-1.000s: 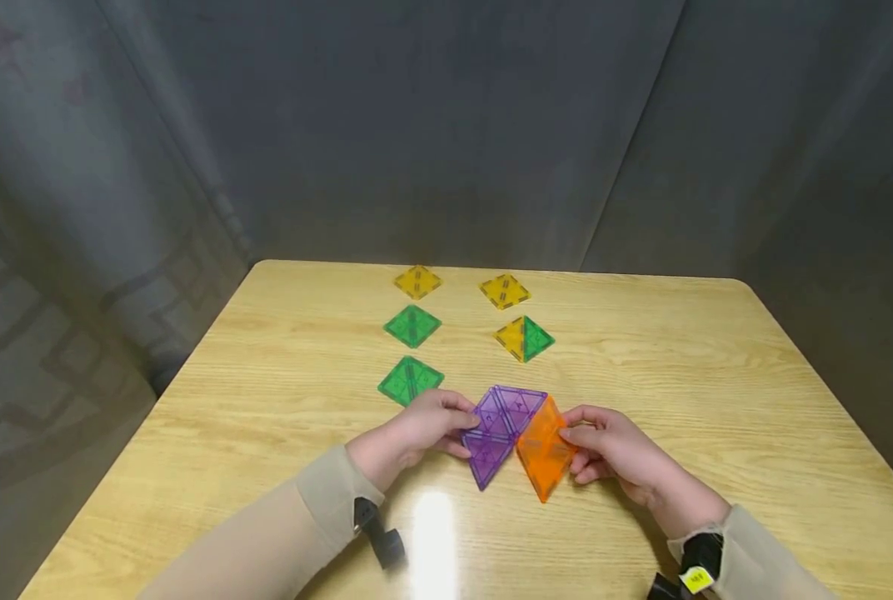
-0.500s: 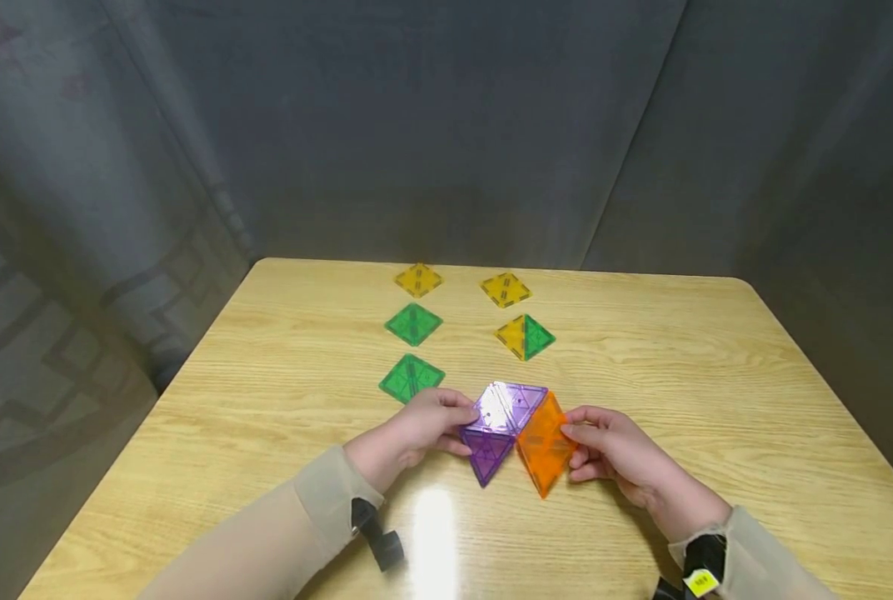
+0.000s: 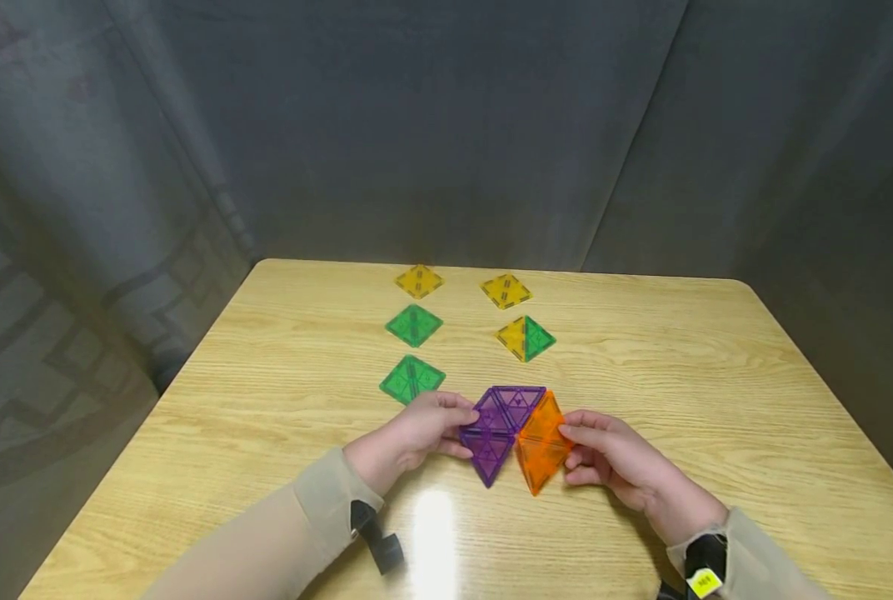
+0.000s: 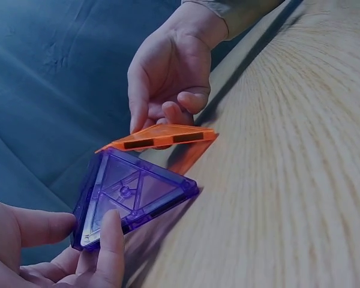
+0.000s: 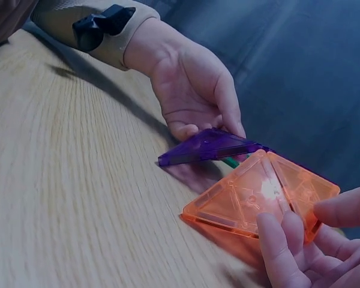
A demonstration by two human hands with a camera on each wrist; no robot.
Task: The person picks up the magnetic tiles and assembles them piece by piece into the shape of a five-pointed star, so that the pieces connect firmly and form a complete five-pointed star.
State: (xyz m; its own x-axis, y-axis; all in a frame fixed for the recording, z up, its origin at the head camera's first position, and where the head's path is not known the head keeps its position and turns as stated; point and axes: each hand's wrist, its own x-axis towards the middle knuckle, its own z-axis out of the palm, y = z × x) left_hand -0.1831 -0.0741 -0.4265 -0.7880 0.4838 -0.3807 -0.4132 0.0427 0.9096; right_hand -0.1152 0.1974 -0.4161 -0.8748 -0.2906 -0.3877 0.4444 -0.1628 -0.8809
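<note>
Three translucent purple triangular magnetic tiles (image 3: 517, 404) join edge to edge in front of me. Two orange triangular tiles (image 3: 541, 454), joined to each other, meet the purple ones along the upper right edge. My left hand (image 3: 427, 432) pinches the purple tiles at their left side, thumb on top. On the other side my right hand (image 3: 617, 454) pinches the orange tiles by their right corner. A narrow wedge of table shows between the lower purple and lower orange triangles. Both wrist views show the group folded and tilted, with its lower tips close over the wood.
Farther back on the wooden table (image 3: 679, 358) lie several tile diamonds: two green ones (image 3: 413, 325) at left, yellow ones (image 3: 506, 291) behind, and a yellow-and-green one (image 3: 525, 337). A grey curtain (image 3: 446, 133) hangs past the far edge.
The lower orange tip has moved slightly left and the lower purple tip slightly right, narrowing the gap between them. The purple tiles' tilt has shifted; their glare half a second ago is gone.
</note>
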